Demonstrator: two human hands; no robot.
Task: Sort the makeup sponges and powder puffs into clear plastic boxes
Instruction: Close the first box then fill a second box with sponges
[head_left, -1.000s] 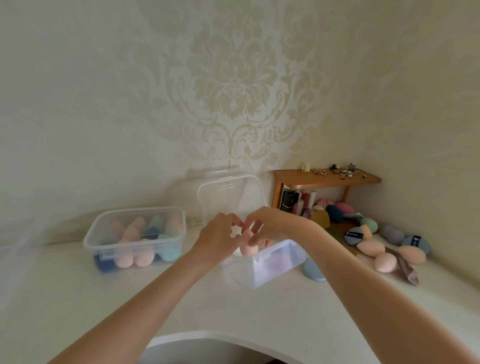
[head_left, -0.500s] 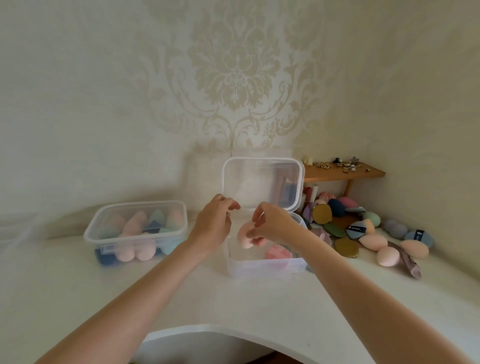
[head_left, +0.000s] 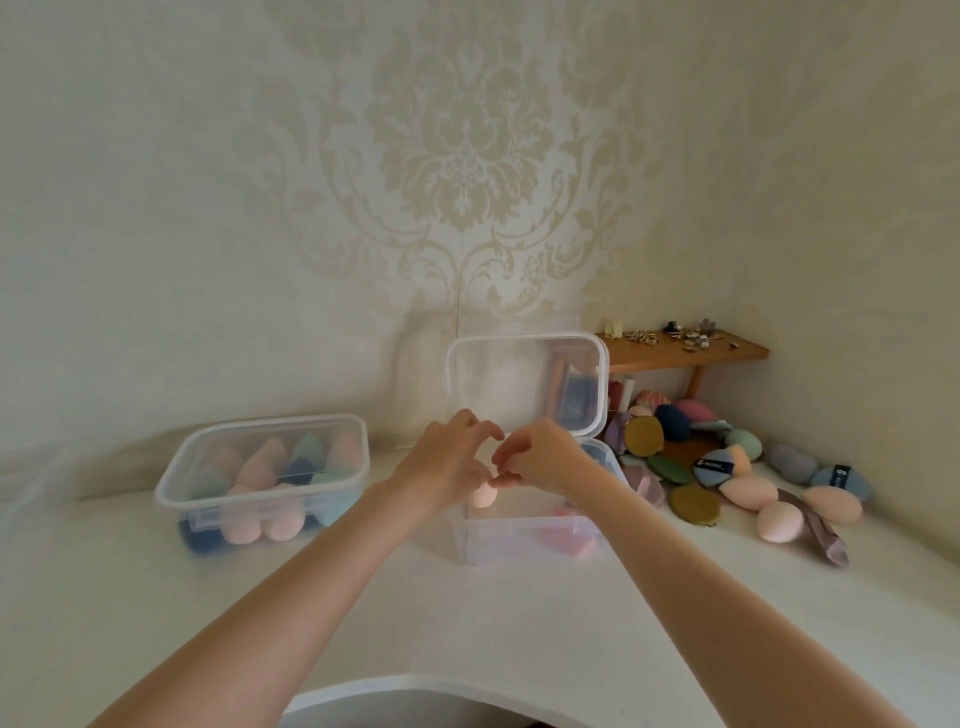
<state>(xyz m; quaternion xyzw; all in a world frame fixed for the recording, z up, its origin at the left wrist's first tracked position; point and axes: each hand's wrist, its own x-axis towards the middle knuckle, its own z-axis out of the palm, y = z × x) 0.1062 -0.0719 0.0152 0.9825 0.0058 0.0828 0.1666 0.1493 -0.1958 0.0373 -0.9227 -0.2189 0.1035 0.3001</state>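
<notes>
Over the open box (head_left: 524, 540), both hands (head_left: 447, 462) (head_left: 545, 457) pinch a peach sponge (head_left: 482, 493), rounded end down.

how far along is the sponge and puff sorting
Done: the lidded box on the left is packed with sponges. In hand: both hands, left hand and right hand, hold a peach sponge over the open box. Left: the pile of puffs and sponges under the wooden shelf.
</notes>
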